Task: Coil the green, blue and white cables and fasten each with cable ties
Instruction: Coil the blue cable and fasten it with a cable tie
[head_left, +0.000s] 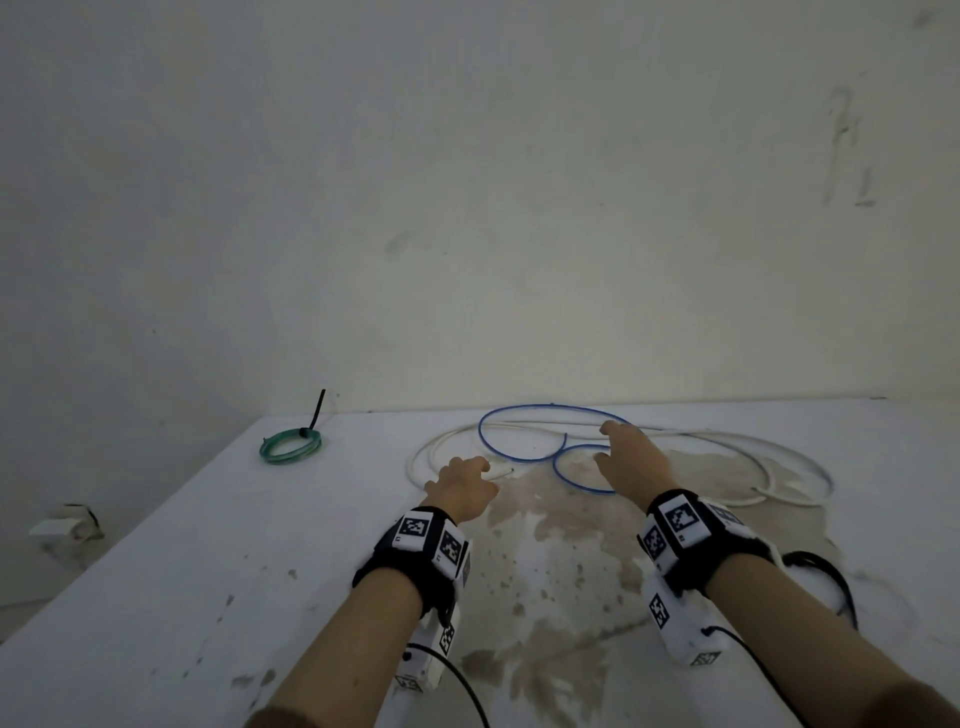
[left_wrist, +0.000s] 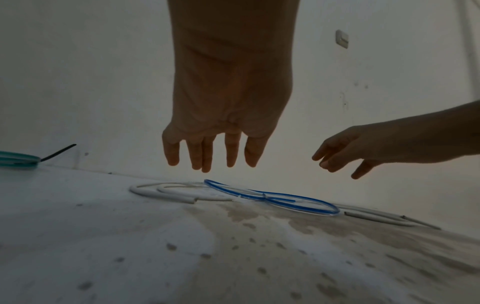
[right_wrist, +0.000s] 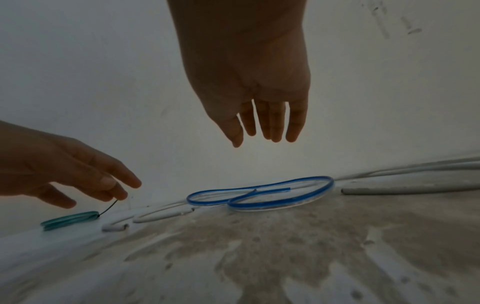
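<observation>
The green cable (head_left: 290, 445) lies coiled at the far left of the white table (head_left: 156, 571), bound by a black cable tie (head_left: 316, 411) whose tail sticks up. The blue cable (head_left: 519, 453) lies in two loose loops at the table's back, over the sprawling white cable (head_left: 795, 470). My left hand (head_left: 462, 480) hovers above the white cable's left end, fingers relaxed and holding nothing (left_wrist: 210, 156). My right hand (head_left: 626, 457) hovers over the blue loops (right_wrist: 259, 195), fingers straight and empty (right_wrist: 270, 127).
A pale wall rises right behind the table. Brown stains (head_left: 545, 571) cover the table's middle. A wall socket (head_left: 65, 525) sits low at the left. A black wrist-camera cord (head_left: 826, 571) lies on the table at the right.
</observation>
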